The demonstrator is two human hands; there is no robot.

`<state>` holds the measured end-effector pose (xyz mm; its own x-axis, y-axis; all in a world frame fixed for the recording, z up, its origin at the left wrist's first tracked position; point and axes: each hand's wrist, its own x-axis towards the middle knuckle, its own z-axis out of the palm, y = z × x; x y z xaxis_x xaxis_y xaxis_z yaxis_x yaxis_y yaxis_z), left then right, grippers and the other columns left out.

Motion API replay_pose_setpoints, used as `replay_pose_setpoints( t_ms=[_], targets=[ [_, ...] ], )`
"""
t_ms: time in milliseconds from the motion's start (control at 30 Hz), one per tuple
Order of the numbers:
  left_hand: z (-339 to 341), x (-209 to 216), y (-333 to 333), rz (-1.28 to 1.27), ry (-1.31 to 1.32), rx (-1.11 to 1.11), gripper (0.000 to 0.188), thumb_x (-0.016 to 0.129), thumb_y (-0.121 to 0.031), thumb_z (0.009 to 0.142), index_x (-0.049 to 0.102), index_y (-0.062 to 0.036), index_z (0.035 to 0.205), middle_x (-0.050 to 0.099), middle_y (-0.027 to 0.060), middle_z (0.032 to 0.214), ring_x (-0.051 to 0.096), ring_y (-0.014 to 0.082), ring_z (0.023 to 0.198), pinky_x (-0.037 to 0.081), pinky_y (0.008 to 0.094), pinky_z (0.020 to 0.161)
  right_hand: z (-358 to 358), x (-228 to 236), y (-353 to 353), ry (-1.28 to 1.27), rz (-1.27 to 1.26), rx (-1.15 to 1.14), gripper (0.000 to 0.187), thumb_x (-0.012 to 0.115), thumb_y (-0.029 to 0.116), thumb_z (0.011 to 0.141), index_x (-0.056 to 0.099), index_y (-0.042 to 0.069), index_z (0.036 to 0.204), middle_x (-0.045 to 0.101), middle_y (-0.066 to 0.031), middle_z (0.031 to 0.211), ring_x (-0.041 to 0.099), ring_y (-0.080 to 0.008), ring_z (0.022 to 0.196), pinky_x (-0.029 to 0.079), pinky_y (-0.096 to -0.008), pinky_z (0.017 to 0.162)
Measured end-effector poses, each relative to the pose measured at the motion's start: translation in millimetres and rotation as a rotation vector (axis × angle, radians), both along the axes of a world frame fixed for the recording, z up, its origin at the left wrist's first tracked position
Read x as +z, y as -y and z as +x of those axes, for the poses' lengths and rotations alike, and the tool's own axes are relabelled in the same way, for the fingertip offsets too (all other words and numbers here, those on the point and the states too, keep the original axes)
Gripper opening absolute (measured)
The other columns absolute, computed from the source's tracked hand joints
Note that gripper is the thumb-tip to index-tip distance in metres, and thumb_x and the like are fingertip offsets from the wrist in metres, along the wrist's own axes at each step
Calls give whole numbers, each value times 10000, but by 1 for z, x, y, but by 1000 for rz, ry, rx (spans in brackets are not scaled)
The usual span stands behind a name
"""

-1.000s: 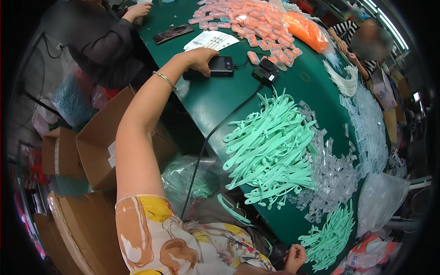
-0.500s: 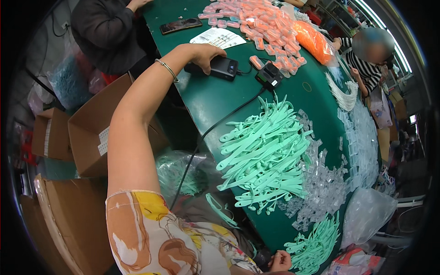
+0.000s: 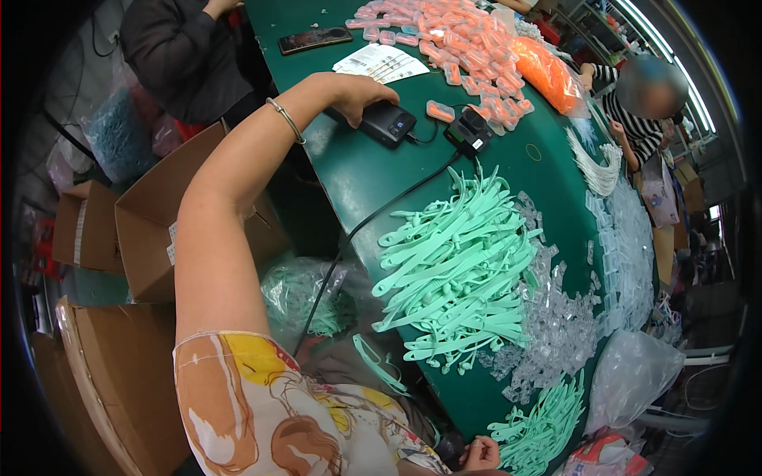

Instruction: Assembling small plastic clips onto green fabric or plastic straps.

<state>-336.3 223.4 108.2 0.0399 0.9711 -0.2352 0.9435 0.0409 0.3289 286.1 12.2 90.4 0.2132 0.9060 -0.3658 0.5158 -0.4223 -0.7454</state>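
My left hand reaches far across the table with its fingers around a black power bank, which has a small lit display. A short cable joins its end to a small black action camera standing just to the right. Low in the view, my right hand rests at the table edge with its fingers curled in; whether anything is inside them is hidden. Close beside it lies a small pile of mint-green strips. A larger heap of mint-green strips with small knobbed ends covers the middle of the table.
Clear plastic pieces and translucent cases lie to the right. Orange-filled cases, a phone and paper cards are farther off. Cardboard boxes stand left. A long black cable crosses the table edge. Two people are nearby.
The power bank's cable end has swung slightly nearer to me in my left hand, its display now turned more into view. My right hand stays about where it was.
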Motion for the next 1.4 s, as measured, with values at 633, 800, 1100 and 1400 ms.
replay_pose_setpoints(
  t_ms=[633, 800, 1100, 1400],
  targets=[
    [12, -4, 11, 78, -109, -106, 717, 648, 53, 580, 425, -131, 1236, 535, 123, 1135, 508, 307, 1057, 437, 374, 879, -1, -1, 1, -63, 2, -9, 98, 601, 93, 818, 598, 45, 903, 553, -19, 672, 463, -71, 551, 371, -207, 482],
    [20, -3, 21, 114, -116, -142, 687, 621, 81, 587, 439, -128, 1215, 504, 93, 1185, 466, 288, 1111, 425, 369, 911, -10, 1, 0, -21, 52, -39, 99, 588, 88, 823, 593, 38, 908, 549, -21, 644, 454, -72, 529, 363, -219, 461],
    [30, -7, 36, 194, -158, -237, 694, 590, 154, 569, 452, -124, 1190, 499, 33, 1209, 390, 261, 1201, 407, 357, 939, 51, -43, 4, 34, 121, 63, 143, 583, 160, 848, 525, 34, 877, 535, -55, 558, 418, -77, 353, 339, -209, 335],
    [31, -15, 38, 318, -186, -278, 645, 592, 143, 579, 467, -116, 1156, 510, 14, 1201, 404, 270, 1188, 428, 353, 891, -12, 3, -3, 60, -39, -62, 93, 579, 83, 826, 587, 24, 898, 544, -30, 608, 441, -75, 494, 349, -218, 441]
  ],
)
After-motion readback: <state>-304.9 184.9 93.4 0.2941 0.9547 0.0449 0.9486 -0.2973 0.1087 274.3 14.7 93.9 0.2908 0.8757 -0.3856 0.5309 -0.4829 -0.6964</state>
